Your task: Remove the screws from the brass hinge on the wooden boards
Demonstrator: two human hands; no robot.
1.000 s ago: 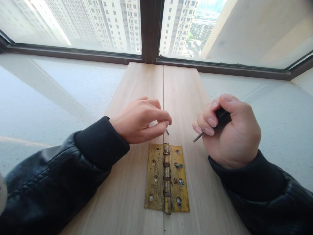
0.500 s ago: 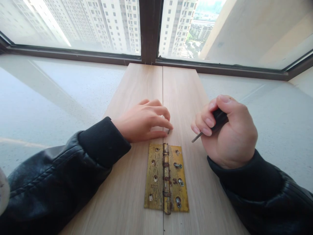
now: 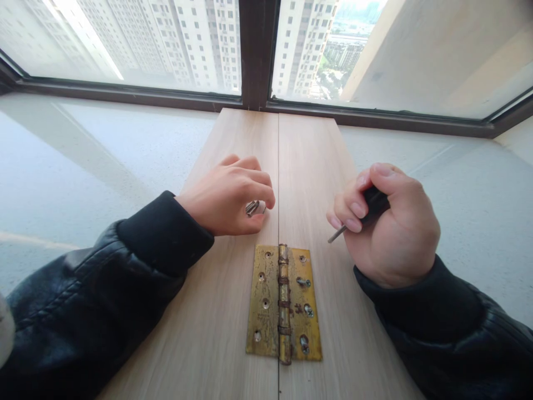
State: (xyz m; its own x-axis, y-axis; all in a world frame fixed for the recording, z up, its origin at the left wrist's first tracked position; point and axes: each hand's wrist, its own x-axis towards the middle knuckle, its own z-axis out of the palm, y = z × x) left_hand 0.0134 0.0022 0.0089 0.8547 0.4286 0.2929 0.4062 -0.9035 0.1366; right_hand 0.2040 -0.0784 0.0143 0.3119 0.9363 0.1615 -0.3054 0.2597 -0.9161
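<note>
Head view: beyond hinge [image 3: 284, 303], left hand [image 3: 233, 194] at screws [image 3: 251, 208], grip unclear; hinge's right, right hand [image 3: 395, 222] gripping screwdriver [image 3: 376, 200]. Fumbling could scatter screws.

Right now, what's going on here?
A person's right hand holds a screwdriver, tip clear of the hinge. The left hand is curled around or over what look like screws; held or resting, I can't tell. The hinge straddles the seam between two boards: three screws sit at its right leaf's holes, none in its left.
</note>
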